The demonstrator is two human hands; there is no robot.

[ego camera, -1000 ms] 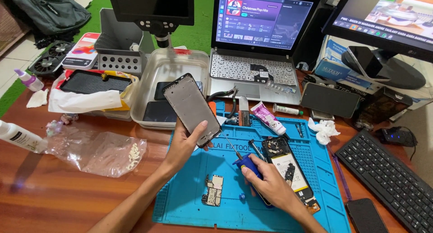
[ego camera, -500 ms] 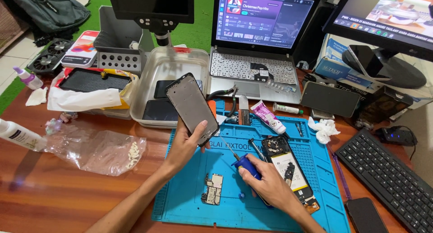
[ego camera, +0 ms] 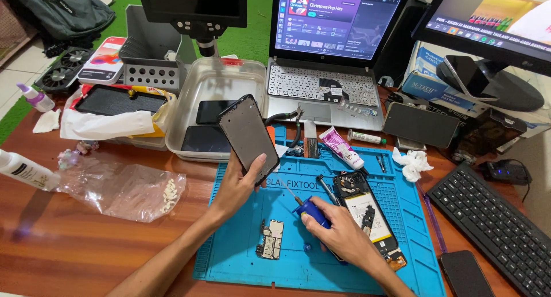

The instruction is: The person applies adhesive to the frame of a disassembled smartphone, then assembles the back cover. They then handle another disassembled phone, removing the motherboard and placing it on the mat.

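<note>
Left grip (ego camera: 238,185) clasps phone frame (ego camera: 248,137) above mat's (ego camera: 241,262) edge; right grip (ego camera: 341,239) closed round screwdriver (ego camera: 307,208)

1. The repair mat (ego camera: 241,262) is bright blue with a raised grid pattern.
2. The phone back panel (ego camera: 248,138) is dark grey, edged in black.
3. The screwdriver (ego camera: 310,209) has a deep blue handle and a silver shaft.
4. The opened phone (ego camera: 367,213) shows black parts around a pale yellow-white battery.
5. The circuit board (ego camera: 270,239) is green-grey with metallic patches.
6. The bench (ego camera: 74,245) is reddish-brown wood grain.
7. The tube (ego camera: 341,148) is white and pink.
8. The plastic bin (ego camera: 189,101) is translucent whitish.
9. The keyboard (ego camera: 493,225) is black.
</note>
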